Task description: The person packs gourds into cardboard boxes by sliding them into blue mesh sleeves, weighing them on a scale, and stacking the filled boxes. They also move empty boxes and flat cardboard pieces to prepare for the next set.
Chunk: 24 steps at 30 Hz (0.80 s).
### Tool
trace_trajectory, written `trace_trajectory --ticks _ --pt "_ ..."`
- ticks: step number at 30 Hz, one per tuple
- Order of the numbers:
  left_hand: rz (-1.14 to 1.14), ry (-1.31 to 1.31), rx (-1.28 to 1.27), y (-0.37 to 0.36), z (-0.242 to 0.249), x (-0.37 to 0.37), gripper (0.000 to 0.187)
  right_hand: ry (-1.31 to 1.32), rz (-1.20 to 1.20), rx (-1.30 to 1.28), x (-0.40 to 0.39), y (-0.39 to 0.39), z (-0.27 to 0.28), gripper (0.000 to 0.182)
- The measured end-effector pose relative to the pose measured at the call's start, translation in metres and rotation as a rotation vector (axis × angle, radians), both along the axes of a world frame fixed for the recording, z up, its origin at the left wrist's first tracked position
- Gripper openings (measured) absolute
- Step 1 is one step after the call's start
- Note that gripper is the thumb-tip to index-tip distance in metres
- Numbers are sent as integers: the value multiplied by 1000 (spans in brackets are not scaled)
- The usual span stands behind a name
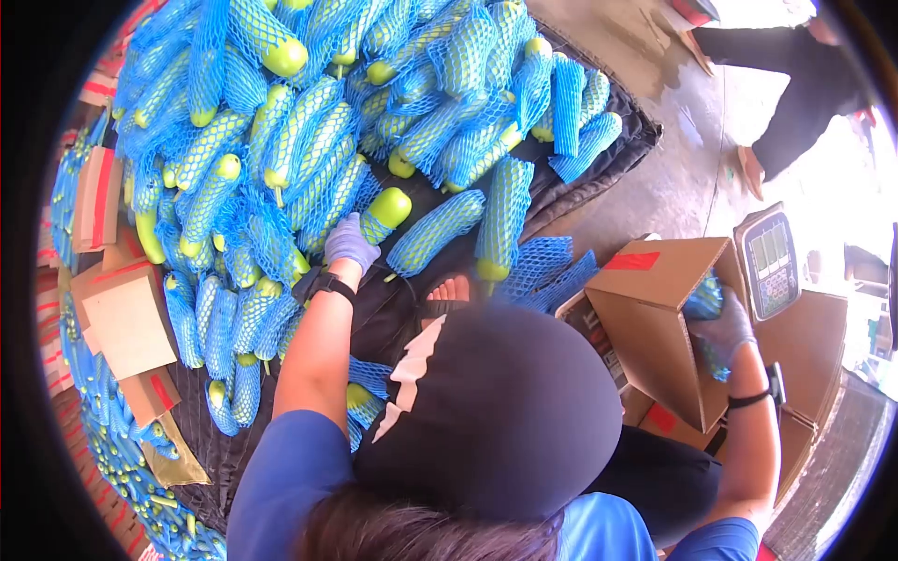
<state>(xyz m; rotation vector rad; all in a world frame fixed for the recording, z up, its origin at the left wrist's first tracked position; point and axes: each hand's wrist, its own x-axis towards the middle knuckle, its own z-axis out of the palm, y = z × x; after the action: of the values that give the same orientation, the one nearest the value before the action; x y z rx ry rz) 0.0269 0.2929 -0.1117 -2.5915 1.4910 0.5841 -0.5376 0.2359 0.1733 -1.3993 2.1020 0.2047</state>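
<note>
Green bottle gourds in blue foam nets (309,140) lie heaped at the upper left. My left hand (352,243), in a thin pale glove, is closed round the near end of one gourd (387,208), whose light green end sticks out of its net. On the right, my gloved right hand (726,329) reaches into the mouth of a cardboard box (655,290). Its fingers are round a blue-netted gourd (706,297), which the box and hand partly hide.
A digital scale display (771,262) stands just behind the box. Flattened cardboard (131,323) lies at the left. A dark cap (496,411) covers the lower middle of the view. Another person's leg (781,112) is at the upper right. Loose blue nets (541,266) lie by the box.
</note>
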Motion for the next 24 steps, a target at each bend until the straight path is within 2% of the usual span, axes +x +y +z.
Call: trace_trajectory --ticks 1,3,5,6,7,8,10,12,15,17,18,20,22,24 --pt "15 92 -34 -2 19 3 72 0 113 -69 -14 3 -29 76" --pt "17 177 -90 3 12 25 70 58 295 -130 -9 3 -46 84" --pt "64 428 -150 10 20 32 71 67 319 -200 -38 7 -85 85" --pt "63 423 -135 15 19 31 71 76 334 -272 -47 11 -102 86" --pt "16 289 -208 20 19 29 73 243 340 -118 -35 6 -88 92" --pt "-32 155 -285 23 20 27 74 234 337 -109 -18 1 -73 92" --pt "-105 -12 -199 24 25 12 78 490 304 209 14 -9 -47 95" --pt "-106 -147 -3 20 27 -11 89 552 369 254 19 -6 -38 95" --pt "-166 -229 -79 19 18 -32 95 621 399 182 11 4 -35 85" --pt "-202 -235 -113 13 15 -42 103 207 480 -134 -33 16 -40 76" --pt "-216 -229 -116 8 16 -44 103 213 466 -132 -30 22 -26 76" --pt "-205 -181 102 -4 18 -46 101 332 498 -117 -5 35 30 72" --pt "-197 -224 155 -13 18 -45 97 332 482 -153 8 50 66 66" --pt "-184 -292 173 -18 15 -47 98 195 573 -315 6 67 92 62"
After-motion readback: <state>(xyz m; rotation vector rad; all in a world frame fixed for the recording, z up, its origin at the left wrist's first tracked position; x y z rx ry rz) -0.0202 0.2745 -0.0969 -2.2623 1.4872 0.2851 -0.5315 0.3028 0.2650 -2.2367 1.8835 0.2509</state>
